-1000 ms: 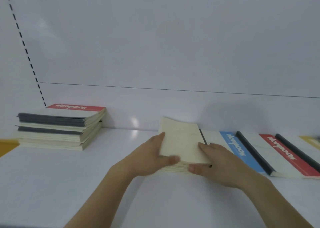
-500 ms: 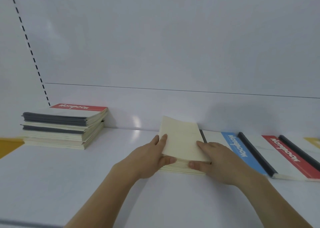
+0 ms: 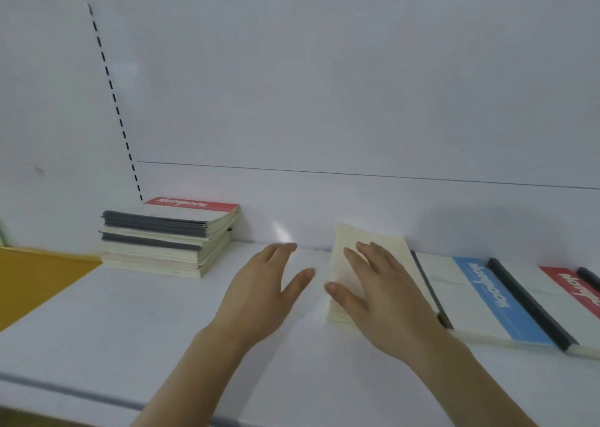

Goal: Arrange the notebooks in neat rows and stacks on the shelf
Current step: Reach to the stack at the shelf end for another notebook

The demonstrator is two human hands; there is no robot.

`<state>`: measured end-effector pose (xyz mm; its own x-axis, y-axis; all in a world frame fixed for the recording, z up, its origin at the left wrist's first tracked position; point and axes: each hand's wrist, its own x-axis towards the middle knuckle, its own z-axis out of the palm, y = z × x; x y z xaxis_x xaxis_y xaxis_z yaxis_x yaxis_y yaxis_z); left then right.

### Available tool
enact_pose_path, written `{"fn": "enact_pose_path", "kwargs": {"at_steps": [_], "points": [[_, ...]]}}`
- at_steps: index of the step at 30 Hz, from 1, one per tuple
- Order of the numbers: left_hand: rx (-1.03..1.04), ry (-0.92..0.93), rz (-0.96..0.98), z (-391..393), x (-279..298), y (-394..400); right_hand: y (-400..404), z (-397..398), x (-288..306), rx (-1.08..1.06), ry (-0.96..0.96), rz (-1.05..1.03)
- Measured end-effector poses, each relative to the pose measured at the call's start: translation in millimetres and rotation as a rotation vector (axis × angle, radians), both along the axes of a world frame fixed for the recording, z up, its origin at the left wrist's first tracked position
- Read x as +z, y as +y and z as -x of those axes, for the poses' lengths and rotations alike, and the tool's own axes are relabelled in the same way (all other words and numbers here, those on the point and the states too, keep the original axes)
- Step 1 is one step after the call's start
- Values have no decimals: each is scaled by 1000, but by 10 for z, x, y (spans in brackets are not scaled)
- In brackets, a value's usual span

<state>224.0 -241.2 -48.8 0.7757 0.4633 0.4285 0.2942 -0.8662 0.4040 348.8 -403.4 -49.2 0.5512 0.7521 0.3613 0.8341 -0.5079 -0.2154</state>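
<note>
Head view: on the white shelf (image 3: 136,322), a tall stack of notebooks (image 3: 168,241) sits at the back edge toward the left, topped by a red-banded cover. Mid-shelf lies a smaller cream stack (image 3: 367,264). The right hand (image 3: 383,296) rests flat on it, fingers (image 3: 352,257) straight and released, grasping nothing. The left hand (image 3: 259,293) hovers just beside that stack's left edge, fingers spread and relaxed, holding nothing. Touching the cream stack's right side lies a blue-banded notebook (image 3: 480,296), then a red-banded notebook (image 3: 578,290) near the shelf's right end.
</note>
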Motion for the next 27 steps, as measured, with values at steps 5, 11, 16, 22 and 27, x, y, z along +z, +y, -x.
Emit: {"fn": "enact_pose_path", "kwargs": {"at_steps": [5, 11, 16, 22, 27], "points": [[73, -104, -75, 455, 85, 485, 555, 436, 117, 108, -46, 1], [155, -158, -211, 942, 98, 1361, 1485, 973, 253, 180, -48, -114], [225, -10, -299, 1134, 99, 1990, 2172, 1126, 315, 125, -100, -115], [159, 64, -323, 1230, -15, 2382, 2605, 1063, 278, -25, -133, 72], [90, -2, -240, 1240, 6, 2432, 2705, 1038, 368, -34, -264, 85]]}}
